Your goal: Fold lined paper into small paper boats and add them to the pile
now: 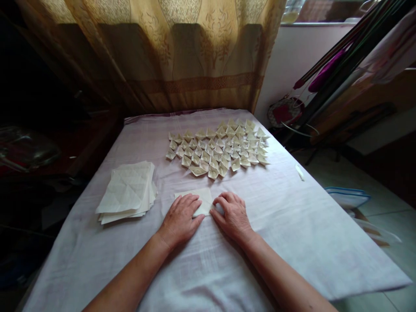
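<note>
A cream sheet of paper [203,197] lies on the white cloth [292,225] in front of me. My left hand [180,219] rests flat on its left part, fingers stretched out over it. My right hand [231,214] presses on its right edge with the fingers curled slightly down. A stack of cream creased sheets [128,190] lies to the left of my hands. Beyond the sheet, several small folded paper pieces [221,149] are laid out in rows.
A small white scrap [299,172] lies near the cloth's right edge. A patterned curtain [182,52] hangs behind the table. Poles and a rack [341,60] lean at the right. A blue-rimmed lid [347,196] sits on the floor.
</note>
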The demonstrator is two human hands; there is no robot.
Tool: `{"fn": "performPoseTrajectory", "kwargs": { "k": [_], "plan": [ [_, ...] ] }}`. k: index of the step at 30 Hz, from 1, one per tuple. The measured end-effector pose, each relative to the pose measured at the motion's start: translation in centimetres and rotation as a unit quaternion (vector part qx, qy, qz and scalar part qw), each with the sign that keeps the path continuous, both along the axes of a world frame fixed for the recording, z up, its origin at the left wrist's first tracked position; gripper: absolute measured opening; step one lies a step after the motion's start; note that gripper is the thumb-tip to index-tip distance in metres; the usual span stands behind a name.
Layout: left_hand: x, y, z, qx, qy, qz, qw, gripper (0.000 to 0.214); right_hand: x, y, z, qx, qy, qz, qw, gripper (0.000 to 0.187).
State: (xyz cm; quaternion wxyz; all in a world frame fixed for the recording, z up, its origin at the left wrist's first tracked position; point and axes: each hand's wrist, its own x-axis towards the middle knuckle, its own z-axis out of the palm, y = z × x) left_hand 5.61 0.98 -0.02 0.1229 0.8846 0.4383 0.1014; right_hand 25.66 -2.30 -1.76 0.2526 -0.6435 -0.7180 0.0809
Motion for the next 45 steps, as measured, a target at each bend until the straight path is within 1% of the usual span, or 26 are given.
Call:
{"fn": "performPoseTrajectory", "kwargs": {
  "k": [2, 4, 6, 8, 11, 15, 22, 25, 31, 34, 37, 39, 41, 43, 45],
  "plan": [
    [1.3, -0.1, 0.6, 0.018, 0.007, 0.04, 0.999, 0.026, 0.0, 0.0, 0.0, 0.006, -0.004, -0.001, 1.0, 0.011],
    [2.3, -0.3, 0.6, 0.048, 0.012, 0.068, 0.996, 0.023, 0.0, 0.0, 0.0, 0.008, -0.007, 0.0, 1.0, 0.01],
    [2.8, -0.5, 0.2, 0.071, 0.0, 0.08, 0.994, 0.022, 0.0, 0.0, 0.0, 0.006, -0.009, 0.001, 1.0, 0.011],
    [2.6, -0.7, -0.5, 0.075, -0.02, 0.083, 0.993, 0.021, 0.0, 0.0, 0.0, 0.005, -0.007, 0.003, 1.0, 0.012],
    [1.5, -0.8, -1.5, 0.064, -0.044, 0.068, 0.995, 0.024, 0.1, 0.0, 0.0, 0.009, 0.0, 0.006, 1.0, 0.012],
    [-0.6, -0.7, -2.2, 0.06, -0.053, 0.047, 0.996, 0.026, 0.1, -0.1, -0.2, 0.011, 0.005, 0.009, 1.0, 0.011],
    [-4.6, -0.8, -2.9, 0.097, -0.063, 0.042, 0.992, 0.025, 0.2, 0.0, -0.2, 0.001, -0.002, 0.013, 1.0, 0.012],
    [-5.7, -1.1, -3.0, 0.115, -0.07, 0.037, 0.99, 0.023, 0.3, 0.0, -0.3, 0.009, -0.008, 0.012, 1.0, 0.011],
    [-6.6, -1.2, -2.6, 0.119, -0.079, 0.02, 0.99, 0.022, 0.3, 0.0, -0.5, 0.022, -0.006, 0.014, 1.0, 0.009],
    [-7.0, -1.2, -2.2, 0.121, -0.066, 0.002, 0.99, 0.023, 0.4, 0.1, -0.6, 0.025, -0.001, 0.016, 1.0, 0.007],
    [-7.5, -1.2, -1.5, 0.128, -0.035, -0.031, 0.991, 0.023, 0.4, 0.1, -0.5, 0.048, -0.009, 0.024, 0.999, 0.007],
    [-7.5, -1.1, -1.0, 0.139, -0.016, -0.062, 0.988, 0.021, 0.2, -0.1, -0.2, 0.079, -0.023, 0.03, 0.996, 0.011],
    [-7.1, -0.9, -0.4, 0.159, 0.007, -0.089, 0.983, 0.017, -0.4, -0.5, 0.2, 0.111, -0.035, 0.051, 0.992, 0.015],
    [-6.5, -0.6, 0.0, 0.183, 0.044, -0.11, 0.976, 0.011, -1.4, -0.9, 0.7, 0.124, -0.042, 0.091, 0.987, 0.02],
    [-5.8, -0.3, 0.3, 0.205, 0.085, -0.128, 0.967, 0.012, -2.6, -1.2, 1.0, 0.109, -0.049, 0.137, 0.983, 0.021]
  ]
}}
